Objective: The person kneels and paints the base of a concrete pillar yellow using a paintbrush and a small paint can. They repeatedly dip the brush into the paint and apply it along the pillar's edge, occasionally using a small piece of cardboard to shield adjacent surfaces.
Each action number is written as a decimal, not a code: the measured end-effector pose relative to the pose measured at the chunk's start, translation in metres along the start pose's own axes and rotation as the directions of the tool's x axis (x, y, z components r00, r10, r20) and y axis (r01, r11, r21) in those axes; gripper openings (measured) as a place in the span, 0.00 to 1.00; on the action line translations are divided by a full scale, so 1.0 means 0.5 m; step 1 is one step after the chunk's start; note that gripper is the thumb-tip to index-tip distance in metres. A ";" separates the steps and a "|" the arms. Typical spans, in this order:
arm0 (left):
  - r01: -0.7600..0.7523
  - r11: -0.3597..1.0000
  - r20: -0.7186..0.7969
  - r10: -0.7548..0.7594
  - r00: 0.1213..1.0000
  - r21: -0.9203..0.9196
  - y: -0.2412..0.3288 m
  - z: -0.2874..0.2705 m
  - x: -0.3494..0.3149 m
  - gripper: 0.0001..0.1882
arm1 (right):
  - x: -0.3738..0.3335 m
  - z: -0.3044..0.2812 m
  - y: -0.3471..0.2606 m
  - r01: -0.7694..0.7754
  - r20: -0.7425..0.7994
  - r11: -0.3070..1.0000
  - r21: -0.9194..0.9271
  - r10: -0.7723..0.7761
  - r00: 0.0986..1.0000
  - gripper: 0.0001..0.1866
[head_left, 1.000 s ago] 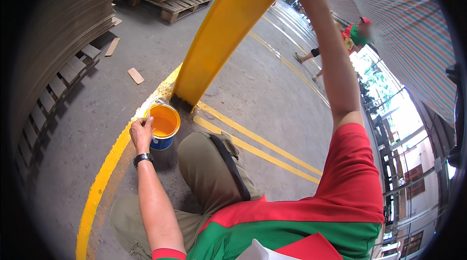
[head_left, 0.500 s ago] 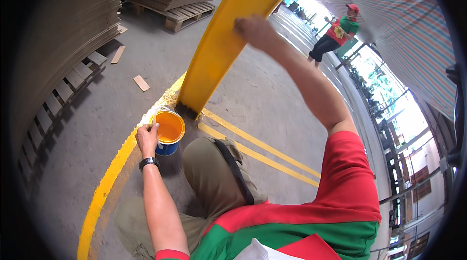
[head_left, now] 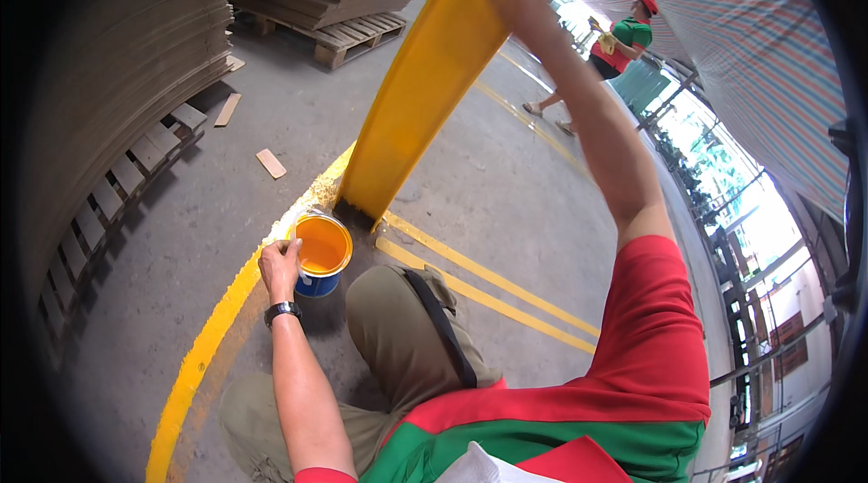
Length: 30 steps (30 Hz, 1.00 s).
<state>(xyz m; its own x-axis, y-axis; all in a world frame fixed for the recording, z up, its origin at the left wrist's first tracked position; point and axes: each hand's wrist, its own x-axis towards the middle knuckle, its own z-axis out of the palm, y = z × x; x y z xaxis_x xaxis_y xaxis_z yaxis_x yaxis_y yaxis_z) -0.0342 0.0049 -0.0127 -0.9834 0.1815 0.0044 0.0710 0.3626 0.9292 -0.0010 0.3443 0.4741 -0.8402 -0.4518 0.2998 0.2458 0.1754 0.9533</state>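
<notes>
My left hand (head_left: 282,268), with a watch on its wrist, is closed at the left rim of a blue paint can (head_left: 318,284). Orange-yellow paint (head_left: 321,243) shows inside the can, which stands upright on the floor beside the foot of a yellow column (head_left: 407,112). High up against the column's face is my right hand (head_left: 517,2), its arm stretched out. Motion blurs that hand; its fingers look curled, and whatever they hold is hidden.
Stacked cardboard sheets (head_left: 136,40) rise on pallets at left and behind. Two wood scraps (head_left: 270,164) lie on the floor. Yellow lines (head_left: 488,284) run along the ground, one under the can. Another person (head_left: 619,44) walks at the far right near a striped sheet (head_left: 750,40).
My right hand has moved higher along the column. My left hand stays at the can. The person at the far right has stepped on, legs now in mid-stride. The view has shifted slightly.
</notes>
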 end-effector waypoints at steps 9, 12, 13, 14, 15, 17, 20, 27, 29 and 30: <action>0.032 0.999 0.010 -0.032 0.999 -0.022 0.005 0.010 -0.001 0.19 | -0.053 -0.058 -0.218 -0.125 0.084 0.482 0.867 0.107 0.991 0.11; 0.009 1.000 0.007 -0.009 1.000 -0.006 0.014 0.006 -0.003 0.19 | 0.019 -0.026 -0.130 -0.234 0.167 0.601 0.764 0.166 0.972 0.11; 0.001 1.000 0.010 -0.001 1.000 -0.003 0.015 0.004 -0.003 0.18 | 0.047 -0.010 -0.080 -0.358 0.315 0.707 0.610 0.198 0.928 0.11; 0.001 1.000 0.009 -0.001 1.000 -0.007 0.014 0.003 -0.002 0.18 | 0.067 0.004 -0.015 -0.356 0.217 0.702 0.617 0.283 0.934 0.13; 0.005 1.000 0.008 -0.005 1.000 -0.012 0.012 0.002 -0.002 0.18 | 0.080 0.010 0.059 -0.412 0.200 0.692 0.593 0.370 0.907 0.15; 0.001 1.000 -0.005 -0.001 1.000 -0.014 0.006 -0.001 0.000 0.18 | 0.093 0.003 0.174 -0.310 -0.146 0.752 0.582 0.472 0.869 0.13; 0.029 0.999 0.017 -0.028 0.999 -0.018 -0.001 -0.001 0.002 0.18 | 0.106 -0.030 0.278 -0.369 -0.272 0.690 0.623 0.633 0.725 0.11; -0.017 1.000 0.017 0.017 1.000 -0.004 0.005 0.002 -0.001 0.18 | 0.029 0.016 0.058 -0.007 -0.175 0.993 0.114 0.028 0.984 0.14; -0.010 1.000 0.016 0.010 1.000 -0.010 0.006 0.002 -0.001 0.19 | -0.025 0.019 -0.103 -0.037 -0.024 0.954 0.299 0.047 0.999 0.18; -0.011 1.000 0.010 0.012 1.000 -0.012 0.006 0.002 -0.002 0.19 | -0.056 0.008 -0.168 0.057 -0.123 0.925 0.375 -0.011 0.992 0.15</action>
<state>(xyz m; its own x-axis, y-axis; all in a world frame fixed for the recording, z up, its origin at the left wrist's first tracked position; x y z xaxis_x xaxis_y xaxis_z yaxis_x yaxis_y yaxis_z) -0.0329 0.0069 -0.0102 -0.9807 0.1951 0.0113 0.0802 0.3495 0.9335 -0.0002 0.3456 0.3854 -0.7772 -0.5576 0.2915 -0.0016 0.4650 0.8853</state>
